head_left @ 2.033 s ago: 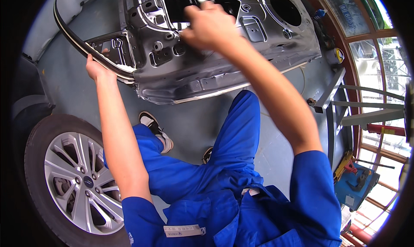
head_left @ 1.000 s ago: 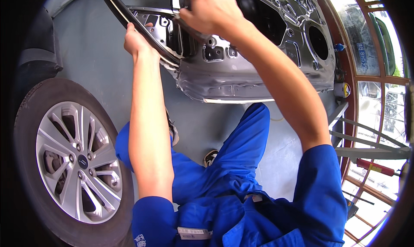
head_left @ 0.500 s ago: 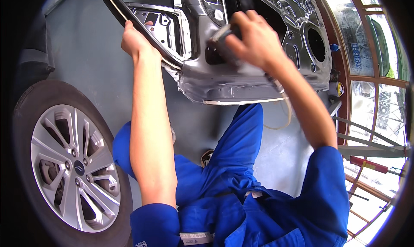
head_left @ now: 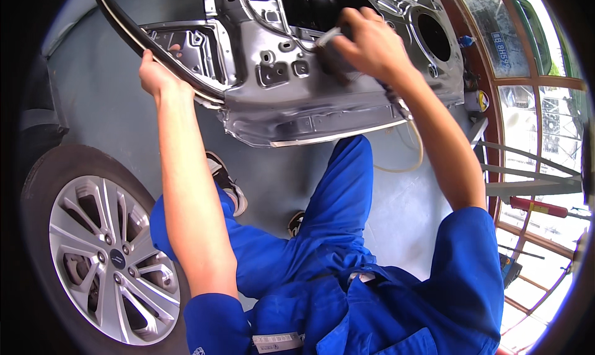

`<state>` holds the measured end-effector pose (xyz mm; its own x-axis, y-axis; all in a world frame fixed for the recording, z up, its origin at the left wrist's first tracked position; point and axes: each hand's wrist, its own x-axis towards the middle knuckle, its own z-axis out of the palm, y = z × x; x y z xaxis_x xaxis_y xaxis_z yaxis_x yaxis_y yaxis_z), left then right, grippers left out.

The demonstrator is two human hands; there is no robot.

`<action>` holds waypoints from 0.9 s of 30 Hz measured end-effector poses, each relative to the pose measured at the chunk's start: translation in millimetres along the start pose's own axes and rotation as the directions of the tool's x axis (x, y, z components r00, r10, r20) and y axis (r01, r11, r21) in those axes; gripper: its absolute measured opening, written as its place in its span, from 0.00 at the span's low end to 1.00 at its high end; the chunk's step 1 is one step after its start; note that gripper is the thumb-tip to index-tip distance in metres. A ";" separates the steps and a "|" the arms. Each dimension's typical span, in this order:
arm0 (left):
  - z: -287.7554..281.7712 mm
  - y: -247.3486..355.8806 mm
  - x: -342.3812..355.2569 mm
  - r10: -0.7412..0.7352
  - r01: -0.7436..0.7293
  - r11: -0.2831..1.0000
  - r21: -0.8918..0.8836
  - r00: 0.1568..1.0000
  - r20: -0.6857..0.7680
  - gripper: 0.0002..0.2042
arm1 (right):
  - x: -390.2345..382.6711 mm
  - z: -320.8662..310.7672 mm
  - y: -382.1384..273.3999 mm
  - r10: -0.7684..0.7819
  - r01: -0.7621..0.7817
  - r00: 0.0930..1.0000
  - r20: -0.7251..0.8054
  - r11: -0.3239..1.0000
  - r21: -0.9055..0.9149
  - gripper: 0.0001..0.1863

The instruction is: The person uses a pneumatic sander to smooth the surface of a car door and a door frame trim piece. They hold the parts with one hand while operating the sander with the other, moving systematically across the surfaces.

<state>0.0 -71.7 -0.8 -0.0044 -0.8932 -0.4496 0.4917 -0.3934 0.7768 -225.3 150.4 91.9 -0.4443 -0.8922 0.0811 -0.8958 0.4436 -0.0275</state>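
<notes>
A bare metal car door (head_left: 248,104) stands across the top of the view, its inner side with many cut-outs facing me. My left hand (head_left: 162,76) is closed around the door's dark curved window frame (head_left: 124,32), with fingertips showing through on the inner side. In my right hand (head_left: 375,45) is a dark palm-sized air sander (head_left: 334,60), smeared by motion, held over the door panel beside the small square openings. Whether its pad touches the metal I cannot tell. A pale air hose (head_left: 422,153) runs from the tool down below my right wrist.
A car wheel (head_left: 114,256) with silver spokes stands close on my left. My blue-trousered legs and shoes (head_left: 226,184) are under the door. On the right are a grey metal stand (head_left: 527,186), a red tool (head_left: 538,206) and brown-framed windows (head_left: 517,81).
The sander has moved right along the panel, uncovering the square openings. The door and my left hand appear shifted left in view, still joined. One of my shoes has come into sight.
</notes>
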 end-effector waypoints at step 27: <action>13.9 4.7 -18.6 -0.008 0.007 0.996 0.094 1.000 0.016 0.11 | -44.8 -7.9 176.0 0.453 -0.450 0.892 0.002 0.887 -0.107 0.28</action>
<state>-9.8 -60.0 17.4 -0.0226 -0.8933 -0.4490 0.4076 -0.4183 0.8117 -362.9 269.1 91.3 -0.8018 -0.5948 0.0580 -0.5930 0.8039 0.0461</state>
